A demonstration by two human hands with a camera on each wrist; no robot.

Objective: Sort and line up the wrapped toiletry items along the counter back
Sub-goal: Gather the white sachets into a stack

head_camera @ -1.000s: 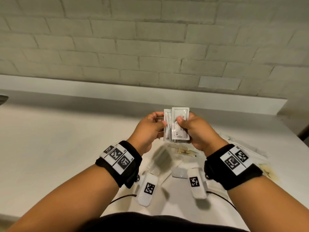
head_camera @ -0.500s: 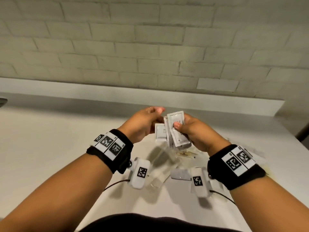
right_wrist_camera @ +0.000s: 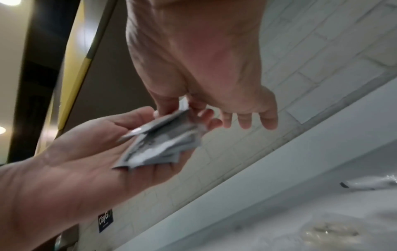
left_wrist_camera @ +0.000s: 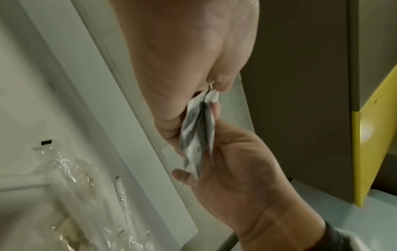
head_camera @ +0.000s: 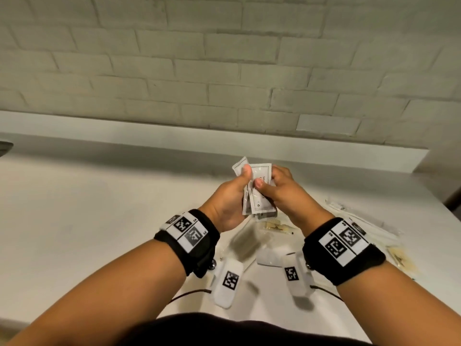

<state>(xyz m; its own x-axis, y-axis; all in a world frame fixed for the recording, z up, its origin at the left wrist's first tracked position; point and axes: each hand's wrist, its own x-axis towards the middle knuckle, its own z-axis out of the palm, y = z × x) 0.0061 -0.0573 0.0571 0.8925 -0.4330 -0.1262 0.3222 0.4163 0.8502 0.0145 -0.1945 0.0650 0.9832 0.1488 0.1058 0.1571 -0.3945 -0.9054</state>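
Head view: left hand (head_camera: 230,198) and right hand (head_camera: 282,193) both grasping packets (head_camera: 259,193). Held above desk (head_camera: 87,208). More wrapped items (head_camera: 361,221) lying to right.

A small stack of flat white sachets (head_camera: 259,193) with thin dark borders and fine print is held upright above the desk (head_camera: 99,208), fanned slightly so that one sachet's corner pokes out at the upper left behind the front one. More wrapped items lie on the desk below and to the right: a comb in clear film (head_camera: 277,224), long slim packets in crinkled clear wrap (head_camera: 361,218), and a yellowish wrapped piece (head_camera: 401,260) near the desk's right edge, all loosely scattered.
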